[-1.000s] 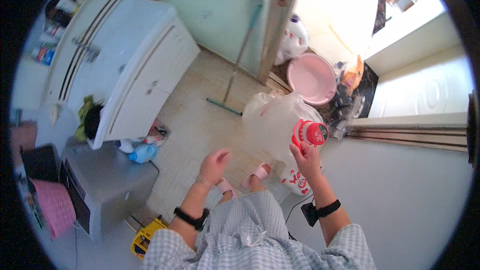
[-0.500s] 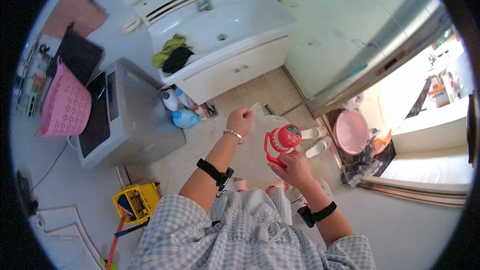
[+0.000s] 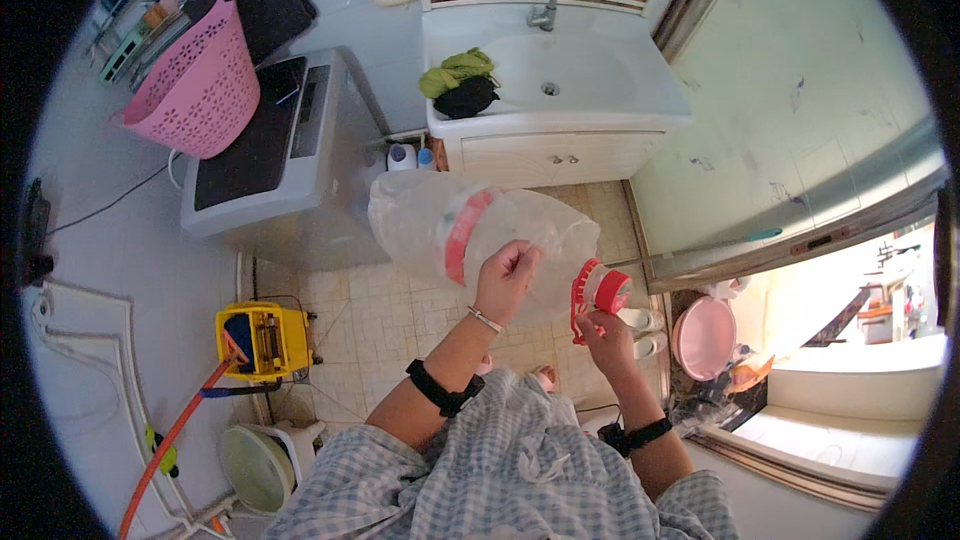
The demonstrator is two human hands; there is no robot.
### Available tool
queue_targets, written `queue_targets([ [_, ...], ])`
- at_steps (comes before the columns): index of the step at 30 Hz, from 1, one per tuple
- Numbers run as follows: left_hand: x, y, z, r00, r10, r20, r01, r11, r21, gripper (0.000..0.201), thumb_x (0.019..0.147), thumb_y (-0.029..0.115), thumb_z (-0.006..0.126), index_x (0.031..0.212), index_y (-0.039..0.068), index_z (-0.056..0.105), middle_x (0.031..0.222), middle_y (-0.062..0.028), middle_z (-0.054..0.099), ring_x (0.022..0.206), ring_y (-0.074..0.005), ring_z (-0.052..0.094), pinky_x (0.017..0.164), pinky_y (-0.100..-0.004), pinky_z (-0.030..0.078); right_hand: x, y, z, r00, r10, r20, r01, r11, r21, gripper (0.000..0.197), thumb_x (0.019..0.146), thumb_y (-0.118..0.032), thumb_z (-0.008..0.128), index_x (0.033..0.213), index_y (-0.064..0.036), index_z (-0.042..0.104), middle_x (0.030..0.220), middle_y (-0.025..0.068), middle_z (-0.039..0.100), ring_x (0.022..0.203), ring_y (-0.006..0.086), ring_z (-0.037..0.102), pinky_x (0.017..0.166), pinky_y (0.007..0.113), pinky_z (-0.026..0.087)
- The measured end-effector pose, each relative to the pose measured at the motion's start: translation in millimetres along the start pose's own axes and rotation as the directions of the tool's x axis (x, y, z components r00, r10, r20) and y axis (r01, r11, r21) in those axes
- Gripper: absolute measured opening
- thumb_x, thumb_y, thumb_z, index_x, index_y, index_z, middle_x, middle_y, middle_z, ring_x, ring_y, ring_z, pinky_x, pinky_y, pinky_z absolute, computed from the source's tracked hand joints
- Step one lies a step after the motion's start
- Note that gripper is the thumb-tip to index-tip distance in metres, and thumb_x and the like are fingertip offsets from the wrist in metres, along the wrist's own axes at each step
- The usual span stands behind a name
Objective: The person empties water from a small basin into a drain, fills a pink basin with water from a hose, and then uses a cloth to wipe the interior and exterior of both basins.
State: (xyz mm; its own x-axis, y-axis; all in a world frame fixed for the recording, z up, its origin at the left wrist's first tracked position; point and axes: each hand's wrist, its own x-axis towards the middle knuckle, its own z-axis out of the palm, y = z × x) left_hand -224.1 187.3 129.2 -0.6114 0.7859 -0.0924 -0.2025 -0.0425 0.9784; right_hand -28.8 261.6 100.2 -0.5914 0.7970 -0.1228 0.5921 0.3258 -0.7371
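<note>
Right hand (image 3: 608,340) has its fingers pinching the red handle (image 3: 578,305); clear jug (image 3: 525,220) runs off to their left, long axis slanting away. Left hand (image 3: 505,282)'s nearer its middle, can't tell if those fingers grip.

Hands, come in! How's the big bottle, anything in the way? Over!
Right hand gripping red handle of clear bottle. Left hand curled in front, hold unclear. Bottle tipped sideways, red cap rightward. Washing machine beyond its base.

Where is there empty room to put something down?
Floor tiles between the yellow mop bucket and red-capped jug look bare; so does the sink right of its drain. Crowded: its left end, under green cloth and black cloth.
</note>
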Motion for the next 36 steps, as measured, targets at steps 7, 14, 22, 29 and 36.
queue_targets([
  [7,-2.1,10.2,-3.0,0.995,0.054,-0.087,-0.057,0.998,-0.029,0.018,0.086,0.018,0.048,0.078,0.004,0.054,0.062,0.0081,0.039,0.056,-0.0012,0.032,0.049,-0.0174,0.029,14.0,9.2,-29.6,0.973,0.227,-0.043,-0.208,0.944,0.257,0.045,0.078,-0.042,0.057,0.101,-0.0046,0.050,0.079,0.0114,0.059,0.064,0.0201,0.058,0.058,0.035,0.047],
  [14,-9.9,-5.7,-5.5,0.998,-0.015,-0.062,0.012,0.998,-0.058,0.015,0.087,0.019,0.048,0.081,0.006,0.054,0.061,0.0097,0.038,0.053,-0.0002,0.032,0.046,-0.0166,0.028,13.6,-23.6,-51.0,0.714,0.185,0.675,-0.670,0.463,0.581,0.053,0.079,-0.042,0.054,0.116,-0.0066,0.040,0.098,0.0114,0.056,0.081,0.0229,0.059,0.066,0.038,0.051],
  [22,-27.5,-1.1,-16.1,0.994,0.017,0.105,-0.027,0.996,0.089,0.015,0.085,0.016,0.049,0.081,0.003,0.053,0.064,0.0075,0.042,0.056,-0.0020,0.034,0.050,-0.0176,0.031,6.4,-32.1,-12.8,0.940,0.160,0.302,-0.336,0.596,0.729,0.053,0.070,-0.015,0.068,0.113,-0.0002,0.042,0.098,0.0095,0.053,0.086,0.0180,0.055,0.075,0.031,0.047],
  [29,-33.1,16.4,-35.0,0.928,0.333,-0.167,-0.199,0.823,0.531,0.026,0.073,0.021,0.064,0.087,0.001,0.053,0.071,-0.0035,0.048,0.062,-0.0131,0.043,0.056,-0.0259,0.038,4.9,-36.7,-18.1,0.977,-0.202,-0.070,0.207,0.977,0.059,0.070,0.056,-0.022,0.075,0.115,-0.0063,0.041,0.117,0.0187,0.036,0.104,0.0306,0.044,0.085,0.037,0.041],
  [36,-12.0,12.1,6.7,0.893,0.449,0.041,-0.283,0.488,0.826,0.050,0.061,0.030,0.069,0.099,0.005,0.050,0.081,-0.0119,0.049,0.081,-0.0278,0.049,0.075,-0.0379,0.040,-3.7,-61.3,-12.9,0.974,-0.226,-0.002,0.225,0.968,-0.110,0.072,0.051,-0.029,0.075,0.113,-0.0095,0.044,0.117,0.0197,0.033,0.105,0.0355,0.042,0.085,0.041,0.041],
])
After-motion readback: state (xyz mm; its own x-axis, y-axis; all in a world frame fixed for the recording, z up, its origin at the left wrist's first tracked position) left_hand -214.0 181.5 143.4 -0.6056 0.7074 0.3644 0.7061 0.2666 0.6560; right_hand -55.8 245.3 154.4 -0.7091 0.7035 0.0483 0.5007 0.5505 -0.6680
